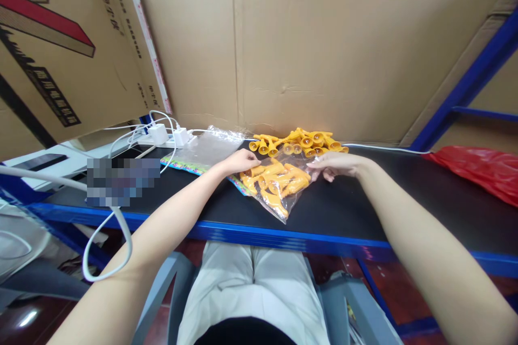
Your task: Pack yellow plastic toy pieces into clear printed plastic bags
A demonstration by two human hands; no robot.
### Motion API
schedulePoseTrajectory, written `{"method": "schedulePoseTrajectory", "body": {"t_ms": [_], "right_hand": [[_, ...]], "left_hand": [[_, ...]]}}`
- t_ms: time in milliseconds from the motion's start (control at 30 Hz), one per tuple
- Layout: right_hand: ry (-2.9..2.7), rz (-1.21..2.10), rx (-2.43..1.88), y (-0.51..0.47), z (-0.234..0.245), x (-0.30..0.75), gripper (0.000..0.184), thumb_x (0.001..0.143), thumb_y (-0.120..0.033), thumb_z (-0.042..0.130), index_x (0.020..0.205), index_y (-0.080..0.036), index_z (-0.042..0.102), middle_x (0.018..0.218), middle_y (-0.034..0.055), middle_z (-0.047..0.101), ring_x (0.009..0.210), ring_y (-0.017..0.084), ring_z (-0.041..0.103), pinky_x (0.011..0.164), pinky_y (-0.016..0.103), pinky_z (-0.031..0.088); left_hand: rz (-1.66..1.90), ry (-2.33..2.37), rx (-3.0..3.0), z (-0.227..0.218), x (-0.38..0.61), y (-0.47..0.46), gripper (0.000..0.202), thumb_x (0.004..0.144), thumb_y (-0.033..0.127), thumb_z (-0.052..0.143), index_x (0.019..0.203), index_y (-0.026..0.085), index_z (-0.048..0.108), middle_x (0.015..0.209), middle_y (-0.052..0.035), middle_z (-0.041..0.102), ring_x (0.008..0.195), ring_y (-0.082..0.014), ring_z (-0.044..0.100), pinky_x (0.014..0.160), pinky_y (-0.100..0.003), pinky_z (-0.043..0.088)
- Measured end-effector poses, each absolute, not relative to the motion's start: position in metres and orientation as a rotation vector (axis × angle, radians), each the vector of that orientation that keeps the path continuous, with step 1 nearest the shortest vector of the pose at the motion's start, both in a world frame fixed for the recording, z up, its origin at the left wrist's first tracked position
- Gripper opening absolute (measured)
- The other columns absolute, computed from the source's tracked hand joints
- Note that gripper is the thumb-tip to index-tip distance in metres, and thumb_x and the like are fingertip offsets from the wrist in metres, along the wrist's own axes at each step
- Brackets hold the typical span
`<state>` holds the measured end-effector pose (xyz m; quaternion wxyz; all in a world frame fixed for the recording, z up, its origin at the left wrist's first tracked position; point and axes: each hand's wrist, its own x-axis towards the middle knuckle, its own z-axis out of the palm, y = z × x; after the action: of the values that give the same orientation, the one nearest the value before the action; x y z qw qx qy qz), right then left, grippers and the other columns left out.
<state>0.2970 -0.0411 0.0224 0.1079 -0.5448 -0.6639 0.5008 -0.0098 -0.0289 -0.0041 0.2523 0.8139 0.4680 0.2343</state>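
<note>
A clear plastic bag lies slanted on the black tabletop with several yellow plastic pieces inside it. My left hand has its fingers closed on the bag's upper left edge. At the opposite edge, my right hand grips the plastic between thumb and curled fingers. Just behind the bag is a heap of loose yellow pieces, which have narrow stems and flared, cup-like round ends. Flat clear bags with a colourful printed edge lie left of my left hand.
White chargers sit in a power strip at the back left, with cables looping over the left side. A red plastic bag lies at the right. Cardboard walls the back. The blue table edge runs above my lap.
</note>
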Motion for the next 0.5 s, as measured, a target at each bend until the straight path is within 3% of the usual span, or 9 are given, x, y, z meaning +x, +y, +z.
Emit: {"method": "schedulePoseTrajectory", "body": {"t_ms": [233,433,500], "right_hand": [[-1.742,1.489,-1.358,-0.047,0.036,0.297,0.021,0.068,-0.027,0.066,0.082,-0.011,0.066,0.095,0.0123,0.067,0.071,0.015,0.064,0.066,0.024,0.054],[-1.538,1.37,-1.285,-0.055,0.049,0.29,0.014,0.07,-0.015,0.054,0.078,-0.01,0.065,0.092,0.0137,0.068,0.082,0.02,0.064,0.074,0.032,0.053],[-1.477,1.371,-1.231,-0.053,0.047,0.286,0.016,0.07,-0.014,0.052,0.08,-0.01,0.064,0.093,0.0136,0.068,0.081,0.02,0.065,0.075,0.032,0.053]], "left_hand": [[0.685,1.037,1.954,-0.003,-0.004,-0.036,0.018,0.066,0.031,0.061,0.065,0.013,0.064,0.058,0.0002,0.059,0.054,-0.0089,0.051,0.051,-0.02,0.037],[0.704,0.758,1.579,-0.003,0.002,-0.038,0.014,0.065,0.02,0.068,0.063,0.012,0.056,0.092,-0.0108,0.067,0.091,-0.0153,0.061,0.071,-0.023,0.044],[0.718,0.685,1.462,-0.003,0.004,-0.038,0.014,0.067,0.016,0.067,0.068,0.012,0.055,0.098,-0.0124,0.066,0.094,-0.0154,0.061,0.077,-0.026,0.045]]}}
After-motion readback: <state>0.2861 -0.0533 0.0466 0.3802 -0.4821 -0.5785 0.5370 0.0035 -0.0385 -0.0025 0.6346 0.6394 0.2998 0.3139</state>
